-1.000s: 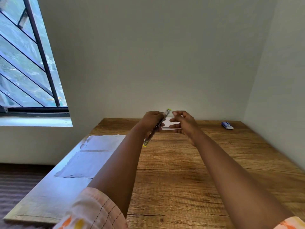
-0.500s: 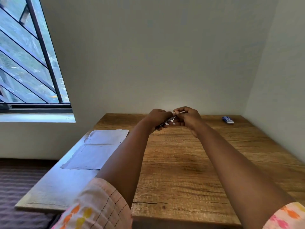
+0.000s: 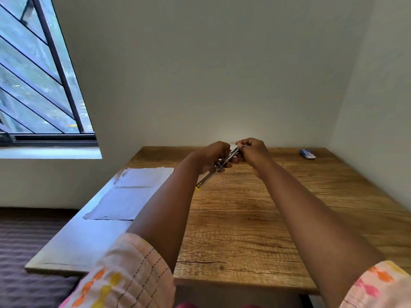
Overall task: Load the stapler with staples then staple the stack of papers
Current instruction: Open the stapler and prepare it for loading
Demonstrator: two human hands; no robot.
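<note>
- Head view, hands: both arms reach forward over the wooden table [image 3: 244, 218], hands meeting above its far middle.
- Left hand [image 3: 213, 155]: fingers curled around the stapler [image 3: 216, 168], gripping it clear of the table top.
- Stapler: a slim metal body, tilted, with its yellow-tipped end pointing down toward the person and its upper end at the right hand.
- Right hand [image 3: 252, 148]: fingers curled, pinching at the stapler's upper end; whether a staple strip lies in the pinch cannot be told.
- Papers [image 3: 233, 147]: a small white edge shows between the two hands; the rest is hidden behind them.
- Surroundings: a small blue box [image 3: 307, 154] lies near the far right corner, well apart from the hands; a pale sheet [image 3: 131, 194] lies on the grey board left of the table.
</note>
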